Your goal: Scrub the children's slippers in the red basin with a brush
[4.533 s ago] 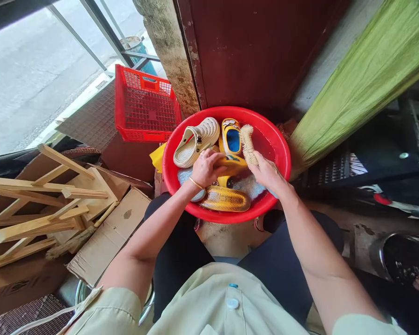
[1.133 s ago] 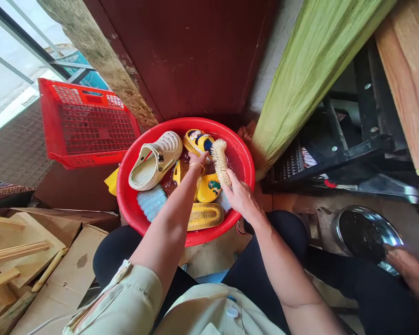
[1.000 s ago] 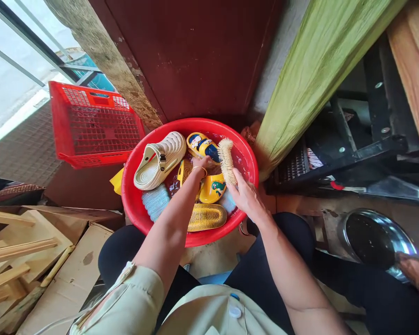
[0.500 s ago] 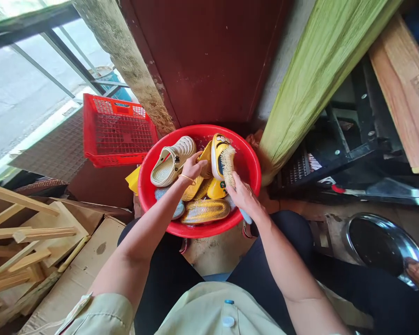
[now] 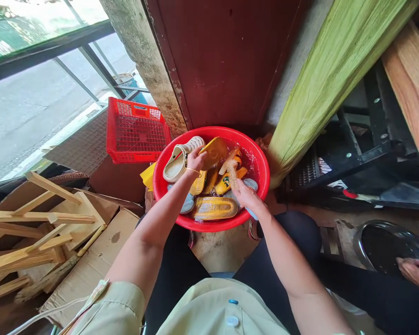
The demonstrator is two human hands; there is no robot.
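Left arm (image 5: 143, 246) and right arm (image 5: 289, 265) extended forward, angled inward. Left hand (image 5: 196, 162) held farther out, fingers (image 5: 201, 153) clenched in grip. Right hand (image 5: 247, 195) positioned lower, curled closed.

from here i read the red basin (image 5: 216, 226) as smooth, glossy plastic, the cream clog (image 5: 174, 166) as matt and rubbery, the held yellow slipper (image 5: 215, 150) as ridged. the brush bristles (image 5: 232, 173) look coarse to me, the green cloth (image 5: 328, 88) creased, the wooden frame (image 5: 70, 217) bare, the metal bowl (image 5: 361, 251) shiny.
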